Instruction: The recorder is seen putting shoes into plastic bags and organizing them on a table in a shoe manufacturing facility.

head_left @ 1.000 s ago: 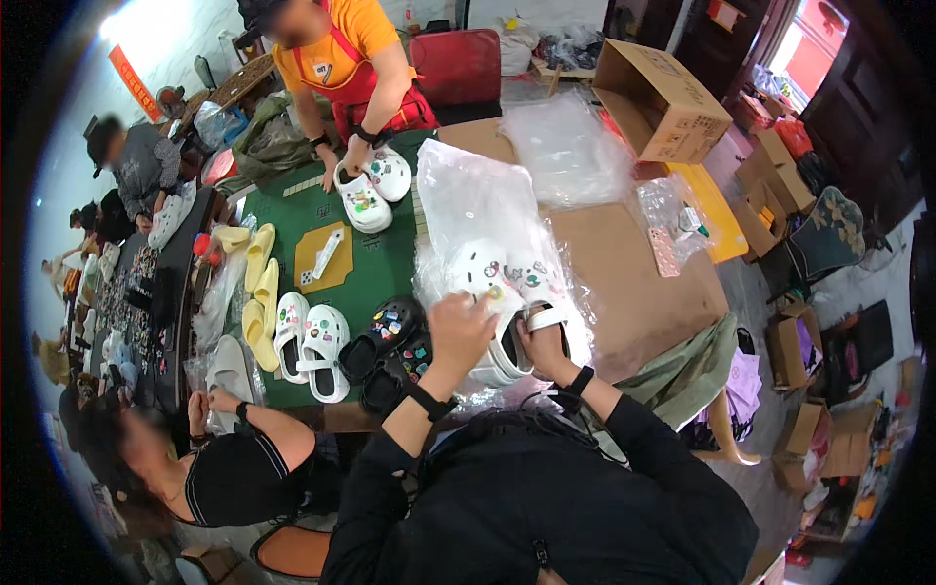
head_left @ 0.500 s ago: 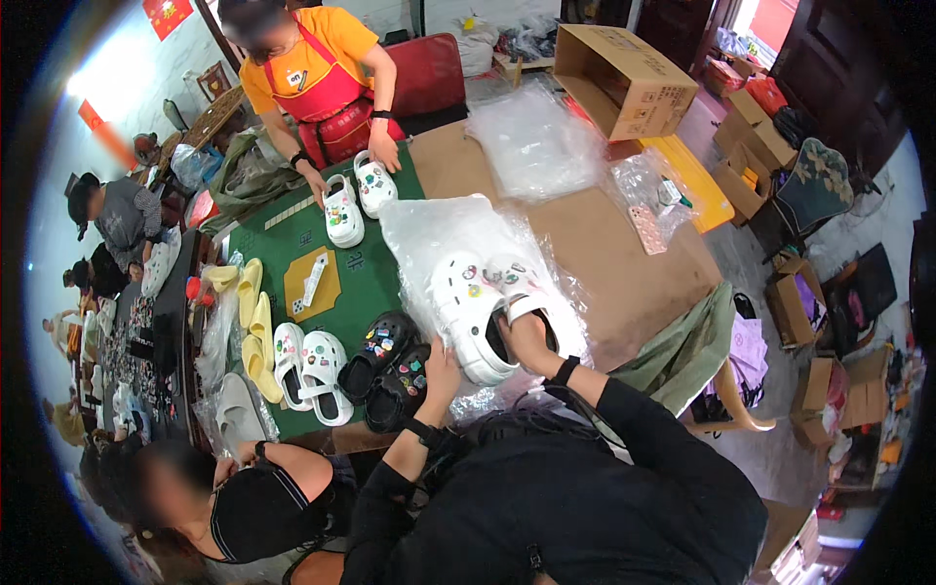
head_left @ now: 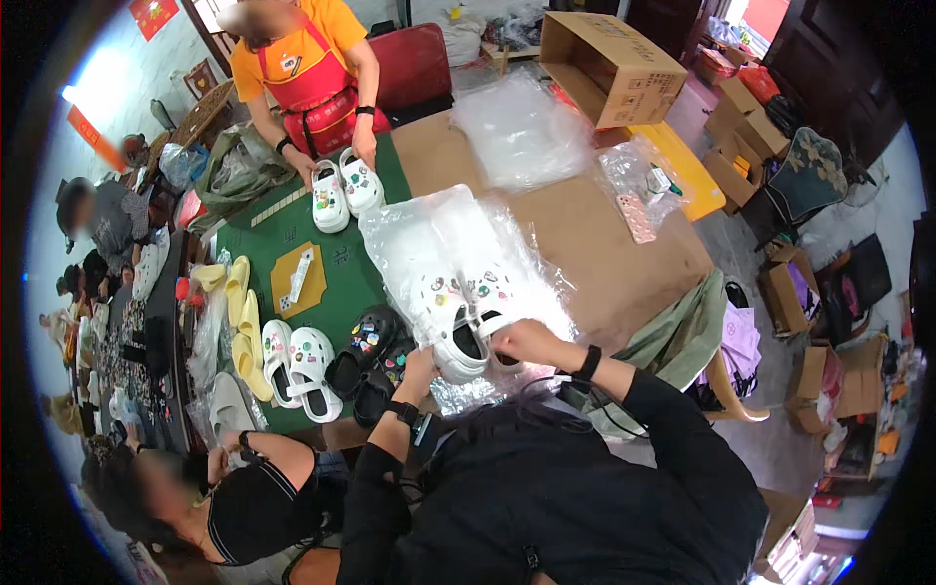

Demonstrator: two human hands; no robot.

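Observation:
A pair of white clogs with colourful charms lies side by side in front of me, toes away, on clear plastic bags (head_left: 405,229). My left hand (head_left: 421,372) grips the heel side of the left white clog (head_left: 441,310), its fingertips partly hidden. With bent fingers, my right hand (head_left: 534,343) holds the right white clog (head_left: 490,290) by its strap and outer edge. Close to my left hand sit black clogs (head_left: 369,336) with charms. Left of those stands another pair of white clogs (head_left: 312,363).
Across the table, a person in a red apron holds white clogs (head_left: 331,205). Yellow slippers (head_left: 250,327) and a grey slipper (head_left: 231,402) line the left edge. Flat plastic bags (head_left: 522,127), a phone (head_left: 636,216) and a cardboard box (head_left: 624,73) lie farther off. Another person sits at my left.
My right hand has come out of the right clog's opening to its strap and outer edge. The pair now sits closer to me and more evenly aligned. My left hand has moved against the left clog.

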